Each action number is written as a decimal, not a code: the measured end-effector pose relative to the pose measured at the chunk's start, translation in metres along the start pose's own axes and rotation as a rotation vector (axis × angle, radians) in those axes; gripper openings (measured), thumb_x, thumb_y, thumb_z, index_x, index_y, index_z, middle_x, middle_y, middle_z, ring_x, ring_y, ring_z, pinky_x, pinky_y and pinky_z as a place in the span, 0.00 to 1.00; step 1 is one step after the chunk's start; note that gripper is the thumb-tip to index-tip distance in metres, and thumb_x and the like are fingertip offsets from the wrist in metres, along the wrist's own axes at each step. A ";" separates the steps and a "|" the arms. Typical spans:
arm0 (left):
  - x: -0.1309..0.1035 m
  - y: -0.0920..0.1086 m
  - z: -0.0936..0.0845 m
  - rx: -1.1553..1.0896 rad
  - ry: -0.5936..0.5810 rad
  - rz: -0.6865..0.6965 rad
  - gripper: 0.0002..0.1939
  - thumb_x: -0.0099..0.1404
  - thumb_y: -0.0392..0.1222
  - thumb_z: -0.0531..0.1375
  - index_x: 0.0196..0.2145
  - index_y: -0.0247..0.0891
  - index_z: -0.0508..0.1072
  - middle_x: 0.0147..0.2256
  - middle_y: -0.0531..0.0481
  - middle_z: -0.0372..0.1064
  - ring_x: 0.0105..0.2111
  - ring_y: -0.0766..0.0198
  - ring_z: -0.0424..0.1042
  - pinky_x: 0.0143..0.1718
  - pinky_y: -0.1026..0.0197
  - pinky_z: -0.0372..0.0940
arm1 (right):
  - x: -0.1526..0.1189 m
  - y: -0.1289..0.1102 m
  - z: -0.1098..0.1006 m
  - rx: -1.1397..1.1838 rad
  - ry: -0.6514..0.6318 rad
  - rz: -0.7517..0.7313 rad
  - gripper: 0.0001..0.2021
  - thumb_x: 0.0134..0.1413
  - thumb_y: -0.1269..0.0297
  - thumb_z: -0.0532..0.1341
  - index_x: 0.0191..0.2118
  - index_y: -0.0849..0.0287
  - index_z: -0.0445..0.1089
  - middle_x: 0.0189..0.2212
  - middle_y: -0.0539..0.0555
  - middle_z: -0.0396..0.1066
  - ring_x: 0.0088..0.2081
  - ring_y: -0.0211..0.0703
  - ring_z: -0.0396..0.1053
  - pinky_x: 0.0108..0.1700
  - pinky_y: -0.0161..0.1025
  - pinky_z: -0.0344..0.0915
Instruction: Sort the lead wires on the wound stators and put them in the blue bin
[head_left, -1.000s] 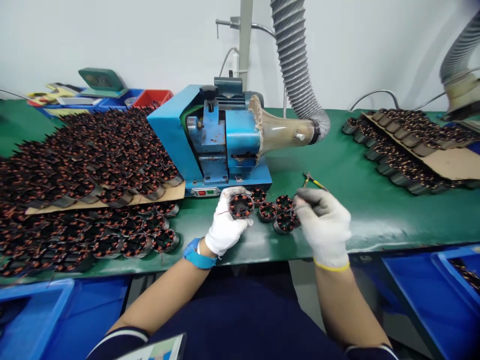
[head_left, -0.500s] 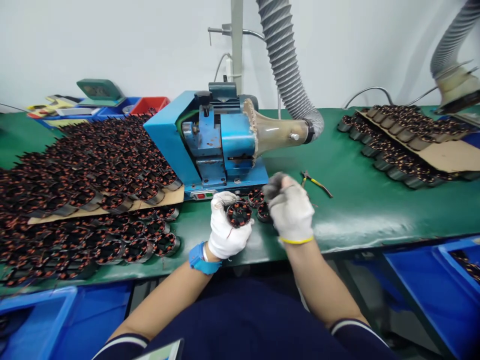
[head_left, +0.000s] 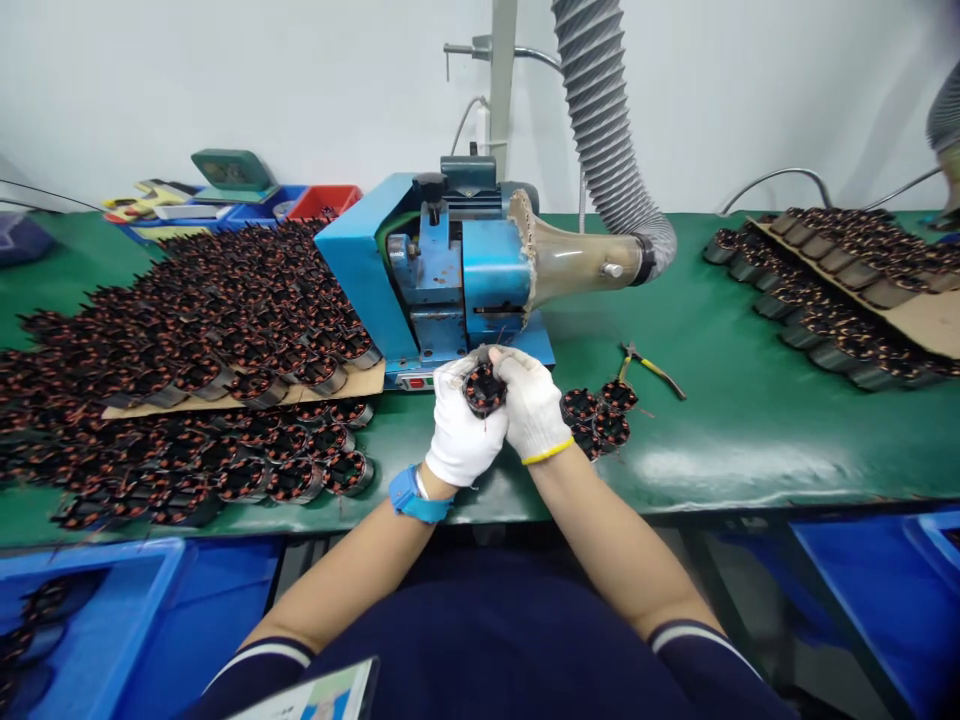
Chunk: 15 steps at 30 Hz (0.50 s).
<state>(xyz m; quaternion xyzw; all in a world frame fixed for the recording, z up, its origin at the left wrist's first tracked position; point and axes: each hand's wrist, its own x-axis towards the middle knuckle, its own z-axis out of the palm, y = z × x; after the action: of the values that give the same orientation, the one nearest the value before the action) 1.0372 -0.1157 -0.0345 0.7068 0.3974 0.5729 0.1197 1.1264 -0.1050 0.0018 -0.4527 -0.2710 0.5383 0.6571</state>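
Note:
My left hand (head_left: 466, 430), in a white glove, is closed around a motor stator (head_left: 484, 390) with copper windings in a black frame, its wound face turned up toward me. The gloved right hand (head_left: 532, 395) meets it from the other side. Its dark-tipped thumb and finger are pinched together at the stator's upper edge, where a thin lead seems to stick up; whether they grip the lead or the rim is hard to see. Just right of that hand, several stators (head_left: 598, 418) stand in a small group on the green bench mat (head_left: 720, 430).
Ahead stands a blue machine (head_left: 427, 280) with a clear funnel (head_left: 585, 262) and a grey hose (head_left: 607, 110). Stacked stators (head_left: 217, 300) fill the left, with cardboard (head_left: 315, 393) between layers. More stators (head_left: 832, 280) are at right. Yellow-handled cutters (head_left: 652, 370) lie on the mat.
My right hand has come left from above the small stator group and now meets the stator in my left hand. That stator has been raised slightly. The view has shifted left.

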 end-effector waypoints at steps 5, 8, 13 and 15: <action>0.014 -0.006 0.011 0.091 0.022 -0.060 0.28 0.54 0.37 0.62 0.51 0.34 0.61 0.47 0.39 0.61 0.50 0.50 0.67 0.55 0.44 0.63 | 0.030 -0.002 0.006 -0.035 -0.028 -0.014 0.04 0.38 0.64 0.62 0.23 0.59 0.70 0.20 0.45 0.68 0.27 0.35 0.65 0.35 0.34 0.65; 0.021 -0.002 0.016 0.104 0.043 -0.108 0.27 0.53 0.37 0.63 0.50 0.35 0.60 0.46 0.41 0.59 0.48 0.52 0.68 0.53 0.46 0.65 | 0.039 -0.004 0.008 -0.042 -0.046 -0.032 0.05 0.39 0.65 0.61 0.26 0.60 0.71 0.23 0.46 0.71 0.30 0.37 0.68 0.39 0.35 0.66; 0.028 0.000 0.018 0.113 0.014 -0.104 0.28 0.54 0.37 0.62 0.51 0.36 0.58 0.47 0.41 0.58 0.48 0.53 0.68 0.51 0.49 0.66 | 0.041 -0.009 0.009 -0.043 -0.026 -0.072 0.06 0.39 0.64 0.62 0.25 0.60 0.72 0.21 0.46 0.69 0.28 0.36 0.66 0.37 0.35 0.65; 0.029 -0.001 0.018 0.119 0.019 -0.088 0.28 0.53 0.36 0.62 0.50 0.37 0.58 0.47 0.42 0.58 0.48 0.54 0.67 0.51 0.49 0.66 | 0.040 -0.010 0.010 -0.043 -0.012 -0.083 0.06 0.40 0.63 0.62 0.25 0.60 0.71 0.21 0.46 0.68 0.27 0.35 0.65 0.37 0.35 0.65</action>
<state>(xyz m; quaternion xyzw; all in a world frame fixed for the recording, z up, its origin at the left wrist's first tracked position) 1.0536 -0.0900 -0.0199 0.6891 0.4625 0.5491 0.0989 1.1337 -0.0644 0.0096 -0.4518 -0.3050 0.5075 0.6673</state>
